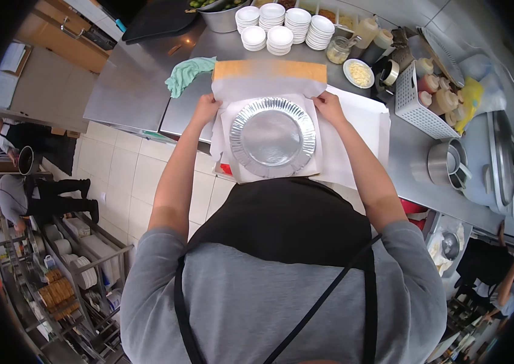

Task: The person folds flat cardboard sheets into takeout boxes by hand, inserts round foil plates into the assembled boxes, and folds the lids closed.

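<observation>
A round silver foil plate [273, 137] lies inside an open white cardboard box [226, 159] at the counter's front edge. The box has a raised flap with a brown upper panel [269, 71]. My left hand [208, 108] grips the box's left side near the flap, fingers closed on it. On the right, my right hand [328, 105] pinches the opposite corner. Neither hand touches the foil plate. White sheets or flattened boxes [363, 118] lie under and to the right of the box.
A green cloth [189, 75] lies left of the box. Stacked white dishes [280, 37] stand behind it. At the right are a bowl of pale pieces [359, 73], a bottle basket [412, 100] and metal pots [447, 162]. People [17, 197] are at far left and far right.
</observation>
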